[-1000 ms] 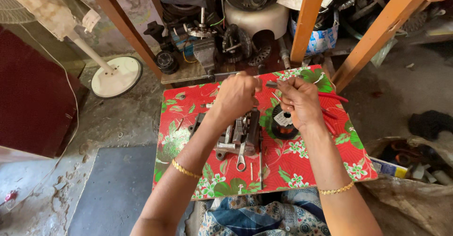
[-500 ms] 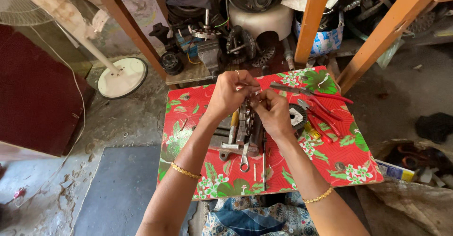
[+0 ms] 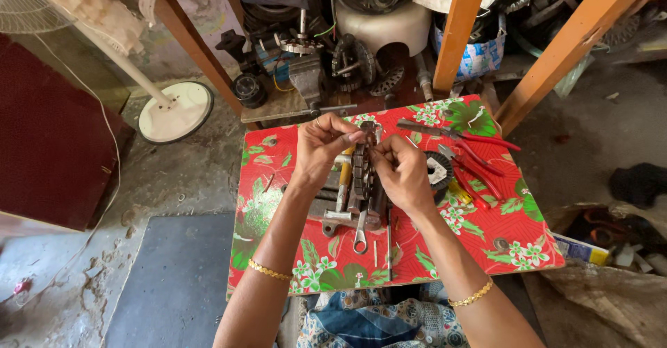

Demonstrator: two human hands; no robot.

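Observation:
My left hand and my right hand meet over a small table covered with a red flowered cloth. Between their fingertips stands a dark toothed metal part, held upright on edge, the left hand pinching it from the left and the right from the right. Under the hands lie a small bench vise and an open-end wrench. A round black wound coil sits just right of my right hand.
Red-handled pliers lie on the cloth at the right. Behind the table are motor parts on a low board, orange wooden legs, and a white fan base at left. A grey mat lies on the floor.
My right hand has moved left from the black coil to meet my left hand. Both now hold the toothed part upright over the vise.

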